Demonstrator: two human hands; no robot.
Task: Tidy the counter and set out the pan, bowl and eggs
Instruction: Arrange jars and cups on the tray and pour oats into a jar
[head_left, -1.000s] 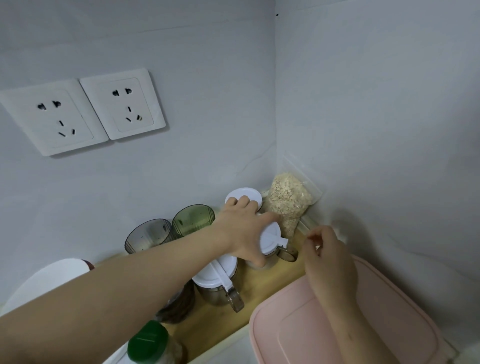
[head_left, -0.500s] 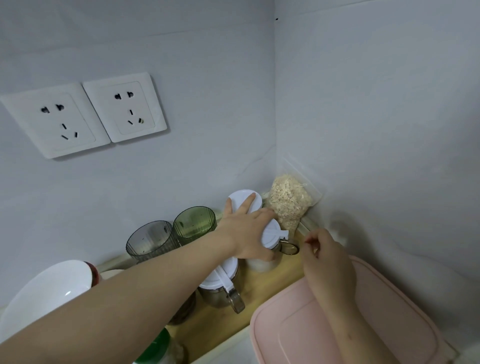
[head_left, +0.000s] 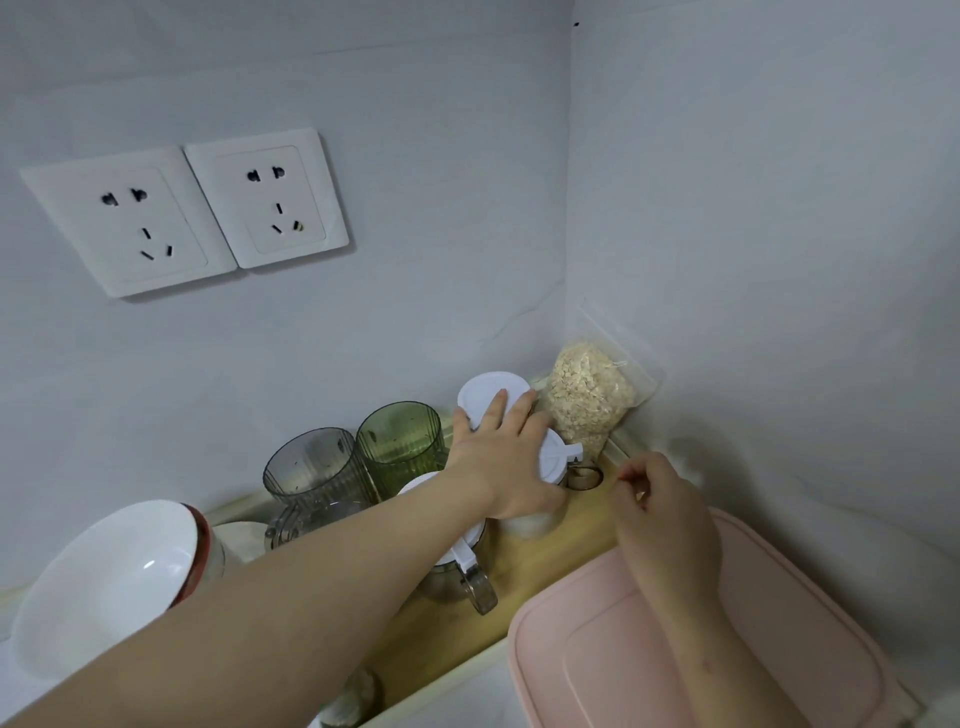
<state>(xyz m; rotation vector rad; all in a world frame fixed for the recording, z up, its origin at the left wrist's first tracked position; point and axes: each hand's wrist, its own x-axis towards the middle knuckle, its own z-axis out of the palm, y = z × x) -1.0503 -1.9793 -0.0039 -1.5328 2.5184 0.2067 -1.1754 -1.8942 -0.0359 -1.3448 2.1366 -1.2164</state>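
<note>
Box lid (head_left: 727, 649), pale pink, fills the near right corner, with the right forearm lying over it. Low on the left sits the bowl (head_left: 104, 587), white inside, red band outside, tilted with its mouth toward us, and it is well apart from both hands, on the far side of the left forearm; no pan, no eggs in view. Further in, a wooden board (head_left: 571, 551) carries the near jar (head_left: 457, 566), half hidden under the left arm. The right hand (head_left: 665, 509) hovers just beside the ring handle (head_left: 584, 475) of the middle jar (head_left: 553, 460), not touching it, fingers curled in and thumb close to forefinger; whether it pinches anything I cannot tell. The left hand (head_left: 504, 457) lies spread over the jars, palm on the middle jar's white top, straight fingers resting on the far jar (head_left: 483, 397), gripping nothing. Looks like the tidying step to me: shepherding these jars into the corner. Best done as a flat, even slide along the board, lids pressed straight down so nothing tips, and gently, because the grey tumbler (head_left: 311, 467) and green tumbler (head_left: 400, 436) stand just to the left and the bag of oats (head_left: 587, 400) leans in the corner right behind. Up the wall, two sockets (head_left: 130, 213). Bowl comes later, I'd judge, and reaching it means a long swing back to the left.
</note>
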